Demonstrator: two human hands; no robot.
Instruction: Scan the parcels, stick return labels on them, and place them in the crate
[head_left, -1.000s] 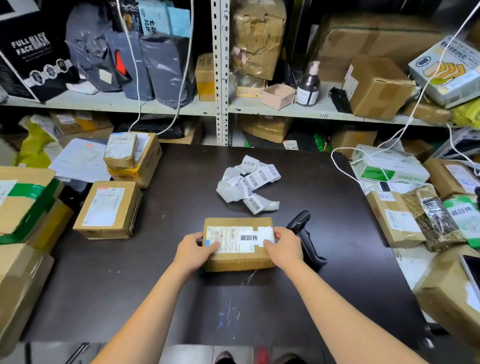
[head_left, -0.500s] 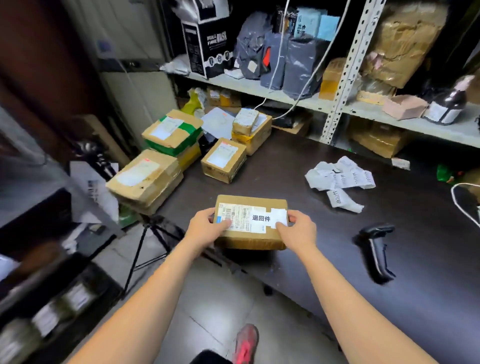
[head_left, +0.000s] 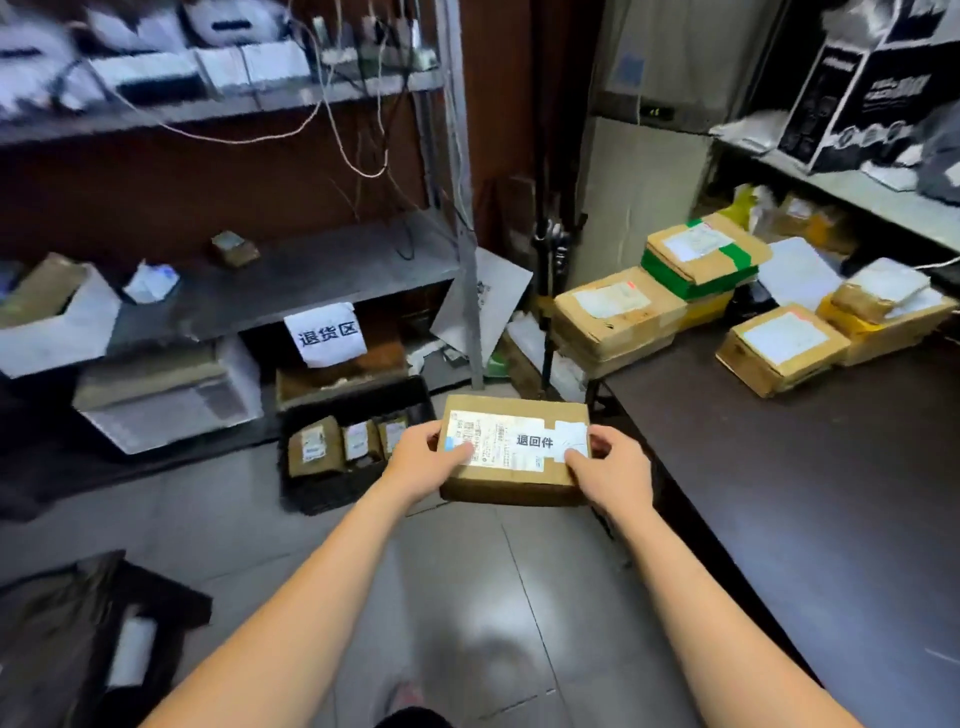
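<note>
Parcel (head_left: 511, 452) now off table (head_left: 810, 493).

the flat brown cardboard parcel (head_left: 509, 483) is up in the air, level, with its top side up. the left hand (head_left: 421, 462) and the right hand (head_left: 608, 467) grip its two short ends. a white return label with black writing (head_left: 540, 441) is stuck on top. the black plastic crate (head_left: 322, 493) sits lower down on its left, with three small brown parcels (head_left: 314, 447) standing inside.

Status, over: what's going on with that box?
Left grip and right grip hold labelled parcel by its ends. Held above floor, near black crate. Nothing blocking.
</note>
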